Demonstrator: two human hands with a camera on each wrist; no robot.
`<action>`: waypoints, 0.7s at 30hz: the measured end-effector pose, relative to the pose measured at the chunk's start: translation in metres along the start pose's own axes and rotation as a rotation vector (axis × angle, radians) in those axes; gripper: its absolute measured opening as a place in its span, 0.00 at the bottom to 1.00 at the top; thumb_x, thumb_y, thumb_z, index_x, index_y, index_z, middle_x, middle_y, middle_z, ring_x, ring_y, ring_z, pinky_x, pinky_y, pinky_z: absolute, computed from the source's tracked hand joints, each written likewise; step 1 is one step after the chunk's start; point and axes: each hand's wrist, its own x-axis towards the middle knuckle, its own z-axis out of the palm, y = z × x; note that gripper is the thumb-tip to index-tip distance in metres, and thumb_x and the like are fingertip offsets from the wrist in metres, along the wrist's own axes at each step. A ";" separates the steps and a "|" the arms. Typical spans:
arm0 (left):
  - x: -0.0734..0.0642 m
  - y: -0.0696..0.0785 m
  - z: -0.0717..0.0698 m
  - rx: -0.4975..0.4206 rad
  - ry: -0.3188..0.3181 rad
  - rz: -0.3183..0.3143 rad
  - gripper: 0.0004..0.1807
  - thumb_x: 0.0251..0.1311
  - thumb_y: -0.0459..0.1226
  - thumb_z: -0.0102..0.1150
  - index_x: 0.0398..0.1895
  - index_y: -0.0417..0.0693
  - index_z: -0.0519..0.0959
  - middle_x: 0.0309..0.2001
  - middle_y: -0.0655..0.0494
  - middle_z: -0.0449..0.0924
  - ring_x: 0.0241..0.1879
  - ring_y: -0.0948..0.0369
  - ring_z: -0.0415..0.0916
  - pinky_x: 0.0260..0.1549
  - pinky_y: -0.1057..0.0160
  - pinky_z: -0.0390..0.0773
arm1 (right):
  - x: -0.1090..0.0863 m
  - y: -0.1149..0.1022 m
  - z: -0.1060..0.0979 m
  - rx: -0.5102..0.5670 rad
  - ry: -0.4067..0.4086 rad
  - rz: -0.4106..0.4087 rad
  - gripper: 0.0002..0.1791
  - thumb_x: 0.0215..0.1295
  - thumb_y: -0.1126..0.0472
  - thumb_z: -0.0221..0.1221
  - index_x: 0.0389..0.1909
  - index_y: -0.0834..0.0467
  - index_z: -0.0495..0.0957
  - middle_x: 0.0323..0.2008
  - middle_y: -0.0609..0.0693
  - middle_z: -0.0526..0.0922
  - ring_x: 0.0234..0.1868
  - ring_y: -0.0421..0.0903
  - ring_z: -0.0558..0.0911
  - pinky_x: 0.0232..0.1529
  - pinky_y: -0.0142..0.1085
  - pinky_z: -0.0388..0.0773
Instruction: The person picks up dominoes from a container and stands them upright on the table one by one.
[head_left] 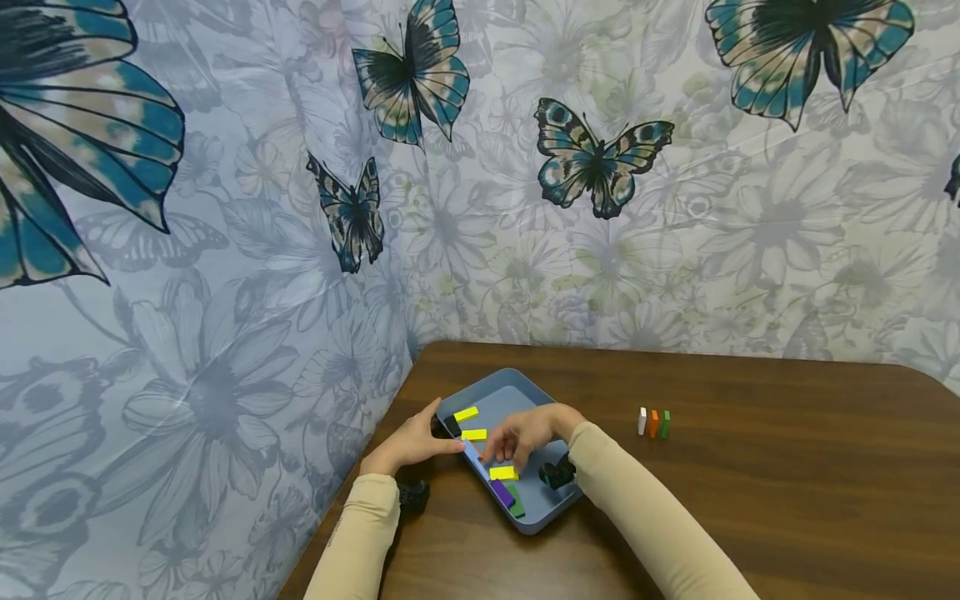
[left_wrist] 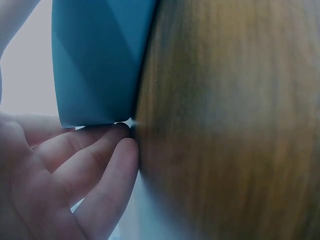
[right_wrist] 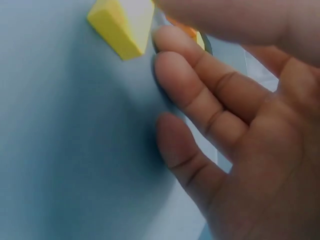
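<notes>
Our left hand [head_left: 408, 446] grips the blue-grey, plastic-looking rectangular tray [head_left: 504, 402], likely to keep it still. We can't tell whether our right hand [head_left: 529, 431] pinches the small orange block [right_wrist: 183, 27].

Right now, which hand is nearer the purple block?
The right hand: it is over the tray, slightly beyond the purple block. The left hand is farther off, at the tray's left edge.

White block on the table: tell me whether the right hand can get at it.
Likely yes: only the tray's rim and open table seem to lie between the right hand and the white block.
</notes>
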 end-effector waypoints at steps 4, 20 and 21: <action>0.000 0.000 0.000 0.003 0.000 0.002 0.65 0.51 0.62 0.72 0.81 0.39 0.45 0.77 0.34 0.53 0.72 0.40 0.62 0.66 0.42 0.70 | 0.000 -0.001 0.002 -0.049 -0.019 0.026 0.28 0.59 0.78 0.63 0.58 0.51 0.81 0.44 0.45 0.77 0.46 0.41 0.73 0.45 0.29 0.75; 0.000 0.001 -0.002 0.023 -0.003 0.001 0.63 0.53 0.59 0.71 0.81 0.39 0.45 0.76 0.35 0.56 0.71 0.40 0.64 0.65 0.42 0.71 | 0.003 0.004 0.008 -0.170 -0.011 0.024 0.29 0.58 0.78 0.63 0.53 0.44 0.80 0.40 0.44 0.70 0.43 0.38 0.69 0.44 0.27 0.70; 0.000 0.001 -0.002 0.021 -0.004 -0.002 0.63 0.53 0.59 0.71 0.81 0.40 0.45 0.76 0.35 0.56 0.71 0.40 0.64 0.65 0.42 0.71 | 0.003 0.004 0.008 -0.173 -0.013 0.024 0.30 0.58 0.79 0.63 0.53 0.44 0.80 0.40 0.43 0.70 0.43 0.38 0.68 0.44 0.27 0.70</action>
